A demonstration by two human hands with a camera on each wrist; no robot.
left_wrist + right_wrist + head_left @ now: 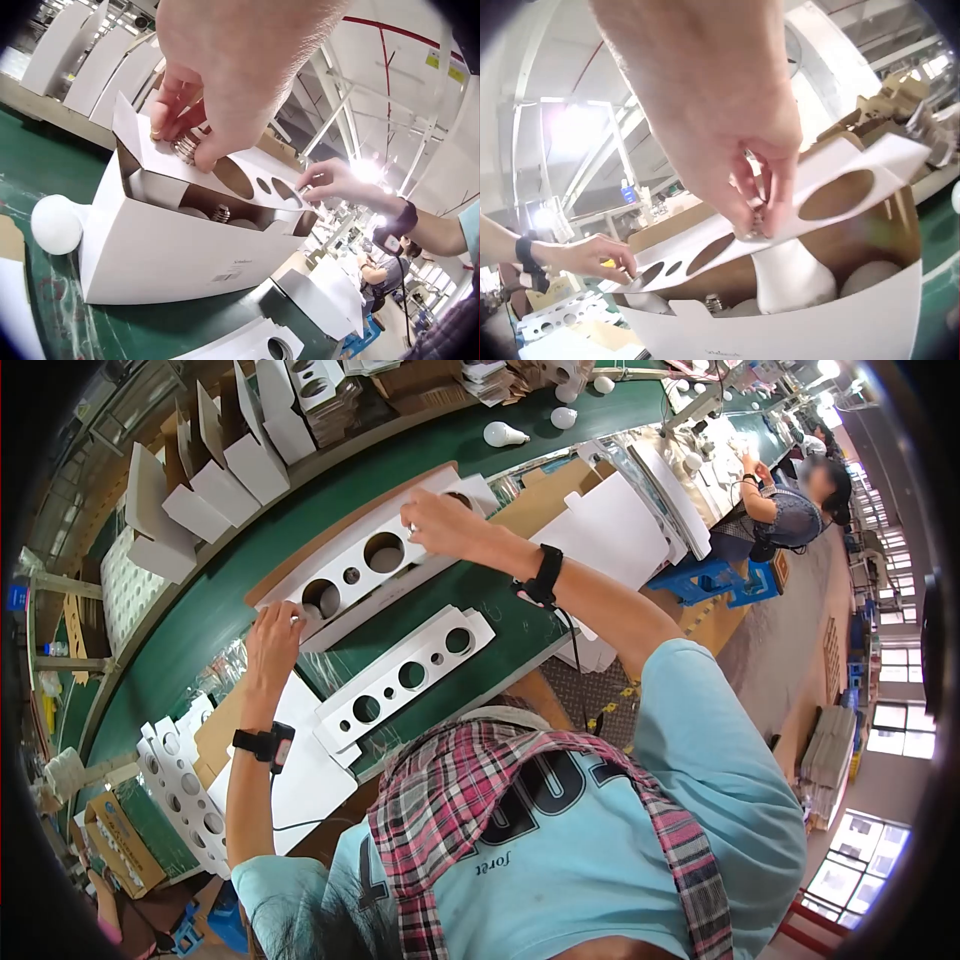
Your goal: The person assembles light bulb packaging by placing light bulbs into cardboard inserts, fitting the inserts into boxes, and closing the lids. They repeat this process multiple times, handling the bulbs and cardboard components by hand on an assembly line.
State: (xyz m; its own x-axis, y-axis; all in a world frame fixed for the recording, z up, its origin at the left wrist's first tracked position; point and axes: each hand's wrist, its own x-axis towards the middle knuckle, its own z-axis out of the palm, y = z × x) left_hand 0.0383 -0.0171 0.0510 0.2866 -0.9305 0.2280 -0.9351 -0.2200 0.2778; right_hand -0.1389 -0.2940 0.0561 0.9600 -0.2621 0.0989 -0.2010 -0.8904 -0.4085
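Observation:
A long white open box (180,259) holds several bulbs, with a white perforated insert (787,234) lying along its top. At one end, my left hand (272,650) pinches a bulb's threaded metal base (184,148) above the insert. Farther along, my right hand (440,528) pinches the base of a white bulb (791,277), whose body hangs below the insert inside the box. In the left wrist view, the fingers of my right hand (341,184) are near the insert's far end. Another threaded base (221,214) shows inside the box.
A second perforated insert (376,682) lies on the green table nearer my body. More inserts (180,790) and flat white card are at the left. Upright white boxes (205,510) line the back shelf. Loose bulbs (505,434) lie beyond the box. Another person (790,510) sits at the right.

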